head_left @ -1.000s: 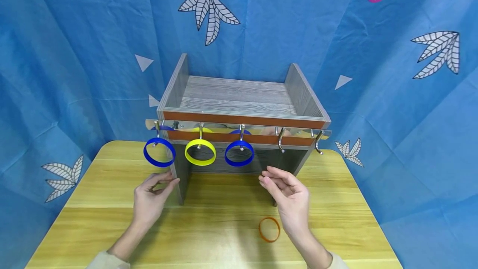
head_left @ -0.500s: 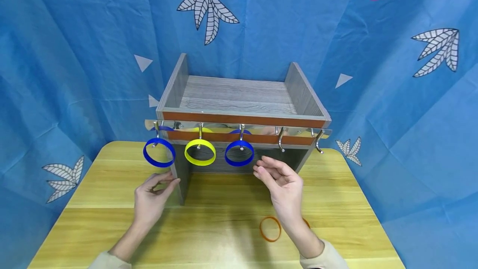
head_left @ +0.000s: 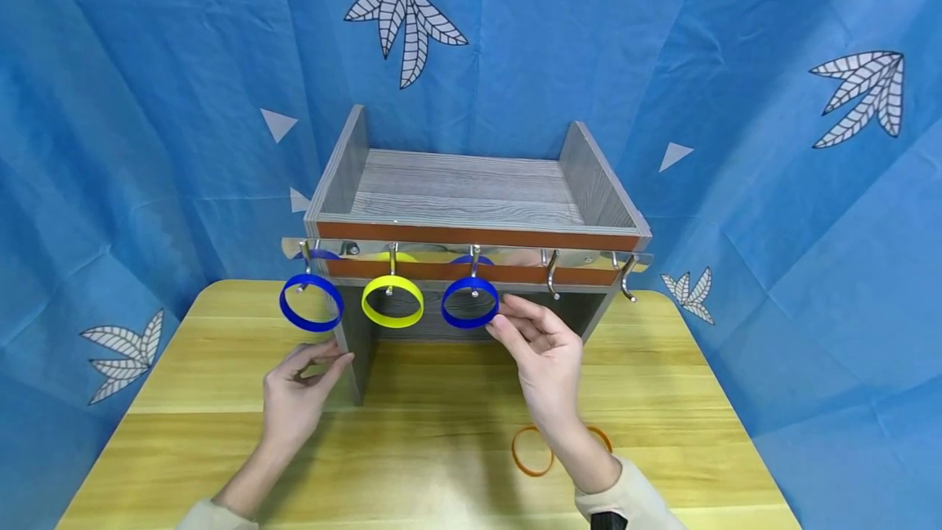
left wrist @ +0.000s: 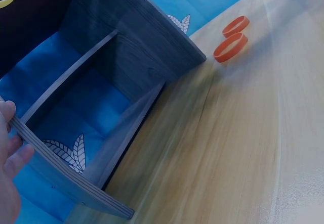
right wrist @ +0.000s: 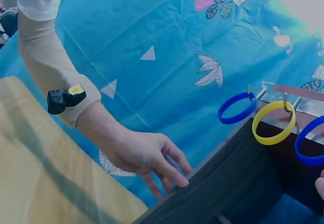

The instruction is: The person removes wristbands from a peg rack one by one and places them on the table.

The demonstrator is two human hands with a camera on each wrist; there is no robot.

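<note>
My left hand (head_left: 298,395) pinches the front edge of the left side panel of a grey wood-grain shelf (head_left: 471,195); in the left wrist view, the fingers (left wrist: 19,158) wrap that edge. From hooks along the shelf's front hang a blue ring (head_left: 312,325) at the left, a yellow ring (head_left: 392,322) and a second blue ring (head_left: 471,323) in the middle. My right hand (head_left: 548,358) is raised beside the middle blue ring, thumb and fingers loosely bent, fingertips right at its right rim. Only a fingertip (right wrist: 320,184) of it shows in the right wrist view.
Two hooks at the right of the metal rail (head_left: 515,256) carry no ring. On the wooden table (head_left: 412,464) lie two orange rings, one (head_left: 517,456) left of my right forearm, the other (head_left: 605,437) partly hidden behind it. A blue patterned curtain (head_left: 147,145) surrounds the table.
My right hand has moved left and up to the middle blue ring, uncovering part of the second orange ring. The left hand has stayed on the panel.
</note>
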